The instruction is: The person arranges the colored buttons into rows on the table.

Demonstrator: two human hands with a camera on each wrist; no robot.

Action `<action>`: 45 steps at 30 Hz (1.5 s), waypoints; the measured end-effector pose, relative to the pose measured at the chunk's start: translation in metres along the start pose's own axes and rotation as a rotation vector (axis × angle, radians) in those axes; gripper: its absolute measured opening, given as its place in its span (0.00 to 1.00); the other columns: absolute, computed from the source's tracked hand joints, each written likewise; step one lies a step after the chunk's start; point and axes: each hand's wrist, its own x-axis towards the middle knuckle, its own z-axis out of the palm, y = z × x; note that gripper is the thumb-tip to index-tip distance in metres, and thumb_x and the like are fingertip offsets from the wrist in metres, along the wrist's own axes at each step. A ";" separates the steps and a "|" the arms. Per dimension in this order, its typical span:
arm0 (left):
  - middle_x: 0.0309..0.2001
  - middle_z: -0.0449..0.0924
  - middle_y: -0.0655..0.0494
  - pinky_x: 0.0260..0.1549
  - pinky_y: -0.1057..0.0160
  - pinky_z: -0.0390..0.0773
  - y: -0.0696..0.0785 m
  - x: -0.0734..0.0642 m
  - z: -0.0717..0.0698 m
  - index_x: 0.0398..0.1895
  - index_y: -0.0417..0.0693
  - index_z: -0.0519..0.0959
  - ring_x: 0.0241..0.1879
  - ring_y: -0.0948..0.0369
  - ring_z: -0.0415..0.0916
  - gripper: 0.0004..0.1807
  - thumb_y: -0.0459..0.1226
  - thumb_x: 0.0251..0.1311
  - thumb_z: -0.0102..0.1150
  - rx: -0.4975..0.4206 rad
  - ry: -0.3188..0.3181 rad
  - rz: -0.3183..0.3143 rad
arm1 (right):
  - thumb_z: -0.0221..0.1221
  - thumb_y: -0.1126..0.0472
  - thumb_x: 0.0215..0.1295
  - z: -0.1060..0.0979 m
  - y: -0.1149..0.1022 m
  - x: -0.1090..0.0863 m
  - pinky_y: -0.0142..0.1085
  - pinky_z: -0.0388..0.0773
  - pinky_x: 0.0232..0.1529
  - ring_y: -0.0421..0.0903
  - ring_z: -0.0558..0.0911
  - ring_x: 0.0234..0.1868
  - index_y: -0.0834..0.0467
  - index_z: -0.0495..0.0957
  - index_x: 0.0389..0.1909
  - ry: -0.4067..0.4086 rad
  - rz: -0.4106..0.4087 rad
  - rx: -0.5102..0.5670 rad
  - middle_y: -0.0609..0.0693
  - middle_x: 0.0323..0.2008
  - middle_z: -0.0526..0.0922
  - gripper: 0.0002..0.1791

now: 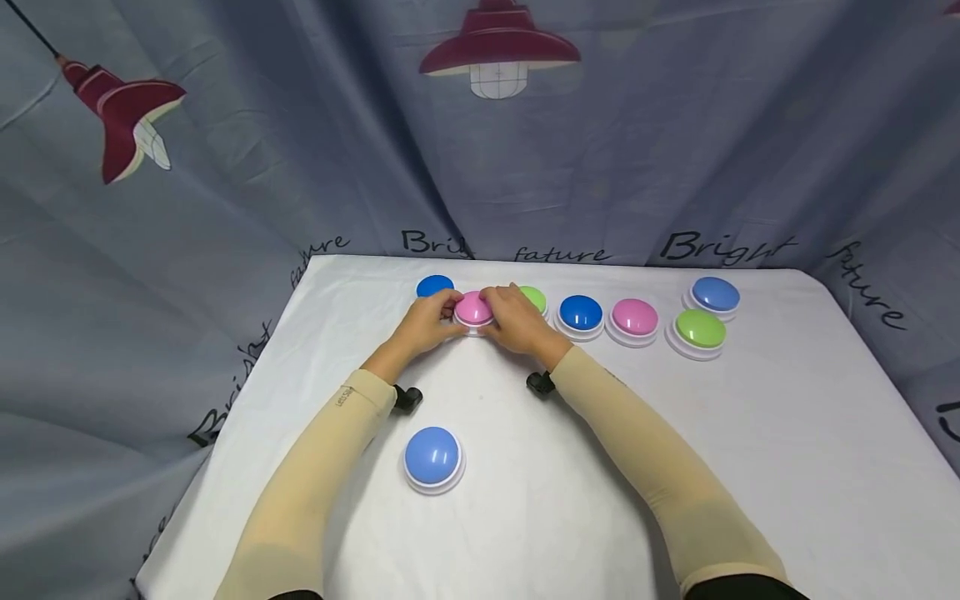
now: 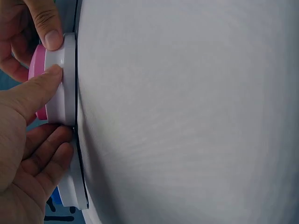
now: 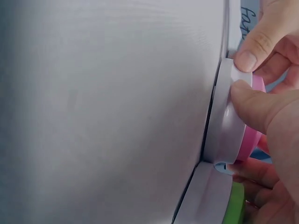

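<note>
Pink button point(image 1: 473, 308): on table point(image 1: 540, 483), between my fingers | left hand point(image 1: 429, 323), right hand point(image 1: 519, 321): both gripping its base | step, I judge: aligning it, green button point(image 1: 534, 297) just right of fingers | next calls for: even release

Site: curtained-off work spot. Grey-blue curtain point(image 1: 300, 125), printed with red pendant lamps point(image 1: 498, 46) and black lettering point(image 1: 727, 248), hangs along left, far and right sides of a white surface point(image 1: 540, 500). Whether home, lab or workshop lies behind cannot be told.
</note>
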 end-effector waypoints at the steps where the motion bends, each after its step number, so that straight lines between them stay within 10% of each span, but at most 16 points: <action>1: 0.52 0.81 0.47 0.54 0.60 0.77 0.000 0.000 0.000 0.60 0.41 0.74 0.50 0.56 0.80 0.31 0.38 0.53 0.75 0.000 0.005 -0.002 | 0.67 0.54 0.64 0.000 0.000 0.000 0.50 0.44 0.74 0.55 0.67 0.68 0.63 0.66 0.63 -0.003 0.004 0.002 0.59 0.62 0.75 0.32; 11: 0.52 0.82 0.49 0.54 0.59 0.77 -0.004 -0.008 -0.004 0.59 0.42 0.75 0.50 0.57 0.80 0.31 0.39 0.52 0.76 0.012 0.013 0.013 | 0.67 0.53 0.63 0.006 -0.007 -0.001 0.49 0.41 0.75 0.54 0.68 0.67 0.61 0.68 0.61 0.006 -0.003 0.020 0.57 0.60 0.76 0.31; 22: 0.52 0.82 0.52 0.53 0.59 0.77 -0.008 -0.039 -0.017 0.59 0.46 0.77 0.50 0.57 0.80 0.32 0.42 0.49 0.77 -0.003 0.021 0.058 | 0.69 0.55 0.61 0.006 -0.035 -0.017 0.43 0.73 0.59 0.51 0.77 0.56 0.60 0.69 0.61 0.027 -0.034 0.104 0.57 0.55 0.77 0.31; 45: 0.45 0.84 0.59 0.47 0.63 0.80 0.002 -0.105 -0.026 0.53 0.46 0.79 0.44 0.64 0.81 0.33 0.44 0.43 0.81 0.020 -0.033 0.156 | 0.71 0.53 0.59 0.015 -0.080 -0.065 0.39 0.77 0.55 0.47 0.79 0.53 0.60 0.72 0.58 0.035 -0.142 0.134 0.54 0.51 0.79 0.31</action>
